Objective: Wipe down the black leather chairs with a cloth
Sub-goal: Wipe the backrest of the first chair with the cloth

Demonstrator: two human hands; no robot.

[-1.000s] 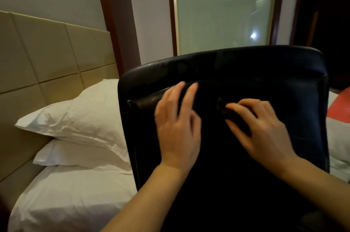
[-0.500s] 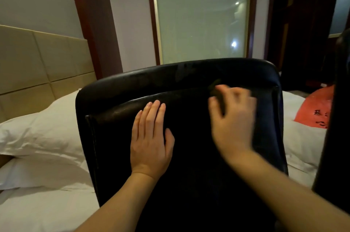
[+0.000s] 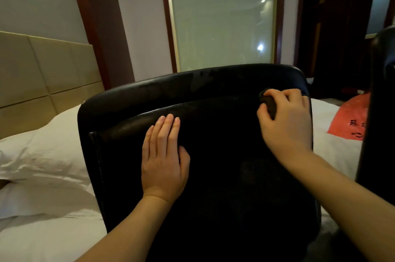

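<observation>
Since half a second back the right hand (image 3: pixel 286 120) has slid further right along the chair back, from around the middle to the top right corner, and the left hand (image 3: pixel 163 158) has barely shifted.

Only one view, the head cam, so here's what it shows. Black leather chair (image 3: pixel 213 176) fills the middle of the shot, its back facing the camera, with a rolled top edge that looks scuffed or streaky. Right hand is curled shut around a small dark wadded cloth (image 3: pixel 268 102), pressing it on the seam just under the top edge, near the right corner. Left hand lies flat and open on the chair back, fingers together pointing up, left of centre, holding nothing.

Beyond the chair is a bed (image 3: pixel 42 238) with white sheets and a white pillow (image 3: pixel 42 150) on the left, against a tan padded headboard (image 3: pixel 42 73). On the right, an orange bag (image 3: pixel 350 120) with dark lettering lies on the bed. Far wall has a frosted glass panel (image 3: pixel 222 17). A second dark chair edge (image 3: pixel 380 112) cuts in at the right border.
</observation>
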